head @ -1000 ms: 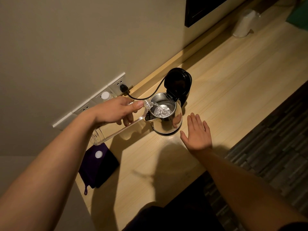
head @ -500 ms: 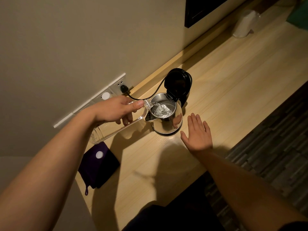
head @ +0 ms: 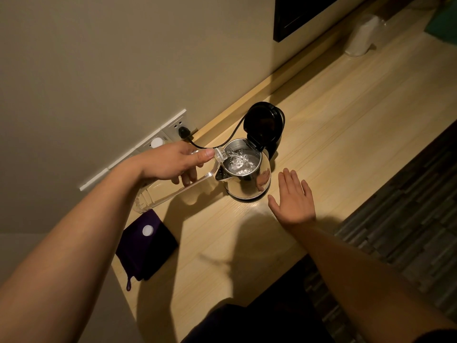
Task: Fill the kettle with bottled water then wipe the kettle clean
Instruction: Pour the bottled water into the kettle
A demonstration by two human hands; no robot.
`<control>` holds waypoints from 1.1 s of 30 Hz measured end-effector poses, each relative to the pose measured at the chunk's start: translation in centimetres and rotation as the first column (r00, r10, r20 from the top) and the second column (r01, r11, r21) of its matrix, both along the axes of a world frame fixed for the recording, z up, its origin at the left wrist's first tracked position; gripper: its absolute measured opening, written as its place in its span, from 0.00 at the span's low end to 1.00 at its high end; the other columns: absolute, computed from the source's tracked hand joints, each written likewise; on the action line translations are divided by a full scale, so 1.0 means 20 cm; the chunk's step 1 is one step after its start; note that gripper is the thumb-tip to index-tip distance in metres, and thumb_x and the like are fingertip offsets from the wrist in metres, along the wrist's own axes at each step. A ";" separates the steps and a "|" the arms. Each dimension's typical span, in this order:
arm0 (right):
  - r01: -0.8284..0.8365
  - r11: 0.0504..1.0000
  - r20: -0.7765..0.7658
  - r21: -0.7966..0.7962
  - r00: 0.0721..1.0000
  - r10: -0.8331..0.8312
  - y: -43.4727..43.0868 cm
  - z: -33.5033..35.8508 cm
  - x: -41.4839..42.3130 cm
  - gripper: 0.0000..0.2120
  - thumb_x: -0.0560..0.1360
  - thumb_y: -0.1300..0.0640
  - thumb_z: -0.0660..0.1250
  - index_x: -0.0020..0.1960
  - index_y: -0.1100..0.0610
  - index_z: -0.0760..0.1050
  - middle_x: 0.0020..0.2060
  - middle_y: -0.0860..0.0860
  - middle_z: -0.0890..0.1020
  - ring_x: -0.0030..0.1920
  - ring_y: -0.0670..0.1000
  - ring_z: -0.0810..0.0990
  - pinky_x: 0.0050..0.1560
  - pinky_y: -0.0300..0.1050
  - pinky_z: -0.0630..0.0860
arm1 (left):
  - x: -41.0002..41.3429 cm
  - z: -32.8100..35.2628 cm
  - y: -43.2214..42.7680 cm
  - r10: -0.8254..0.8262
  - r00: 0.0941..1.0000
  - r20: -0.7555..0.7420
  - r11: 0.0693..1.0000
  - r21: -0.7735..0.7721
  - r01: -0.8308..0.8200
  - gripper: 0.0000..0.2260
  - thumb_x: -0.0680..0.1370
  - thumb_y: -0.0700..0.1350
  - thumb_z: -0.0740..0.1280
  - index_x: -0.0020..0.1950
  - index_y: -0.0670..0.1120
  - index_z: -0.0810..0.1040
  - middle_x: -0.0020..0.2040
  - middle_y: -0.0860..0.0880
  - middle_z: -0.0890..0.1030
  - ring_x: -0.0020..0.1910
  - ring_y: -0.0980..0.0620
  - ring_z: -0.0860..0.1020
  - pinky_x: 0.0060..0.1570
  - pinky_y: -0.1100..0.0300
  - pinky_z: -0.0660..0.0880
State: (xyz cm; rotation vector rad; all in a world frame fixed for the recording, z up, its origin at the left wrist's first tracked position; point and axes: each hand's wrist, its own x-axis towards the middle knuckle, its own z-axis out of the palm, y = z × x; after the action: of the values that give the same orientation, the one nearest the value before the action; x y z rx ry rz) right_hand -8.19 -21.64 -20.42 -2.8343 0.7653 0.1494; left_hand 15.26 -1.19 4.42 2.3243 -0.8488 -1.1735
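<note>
Two hands | left (head: pixel 173 164) fingers grasping bottle (head: pixel 173 191), pouring into kettle (head: pixel 249 179) | right (head: pixel 294 201) fingers released

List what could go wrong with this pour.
1. The bottle mouth sits at the kettle rim near the spout, so the stream could slip outside onto the desk.
2. The kettle's cord is plugged into the wall socket just behind; spilled water may reach it.
3. The right hand lies flat beside the kettle, not holding it; a nudge from the left hand could shift it.

Dim warm light — hard shadows, wide-angle warp
</note>
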 end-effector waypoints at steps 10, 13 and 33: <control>-0.003 1.000 -0.001 -0.002 1.000 0.003 0.00 0.00 0.00 0.37 0.81 0.37 0.51 0.84 0.56 0.55 0.84 0.53 0.56 0.84 0.53 0.52 0.81 0.55 0.53 | 0.01 0.01 -0.01 -0.021 1.000 -0.016 0.999 0.038 0.022 0.42 0.68 0.80 0.57 0.53 0.42 0.80 0.36 0.49 0.87 0.33 0.54 0.85 0.35 0.56 0.79; -0.001 1.000 -0.001 -0.004 1.000 0.001 0.00 0.01 0.00 0.37 0.81 0.37 0.51 0.84 0.56 0.56 0.84 0.53 0.56 0.84 0.53 0.52 0.81 0.55 0.53 | 0.01 0.01 -0.01 -0.032 0.999 -0.013 0.999 0.038 0.033 0.47 0.62 0.84 0.57 0.53 0.43 0.80 0.38 0.47 0.87 0.33 0.53 0.85 0.35 0.55 0.80; -0.004 1.000 0.005 -0.002 1.000 0.004 0.00 0.01 0.00 0.38 0.80 0.36 0.50 0.83 0.57 0.57 0.84 0.54 0.57 0.84 0.53 0.53 0.80 0.54 0.53 | 0.03 0.04 -0.05 -0.061 0.998 0.012 0.992 0.107 0.060 0.37 0.70 0.75 0.56 0.54 0.43 0.80 0.39 0.46 0.87 0.33 0.53 0.85 0.38 0.52 0.82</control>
State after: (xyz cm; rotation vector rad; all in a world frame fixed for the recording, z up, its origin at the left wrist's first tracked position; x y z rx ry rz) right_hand -8.22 -21.61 -20.19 -2.8373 0.7591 0.1420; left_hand 15.86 -2.21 5.31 2.4111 -0.8879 -1.2560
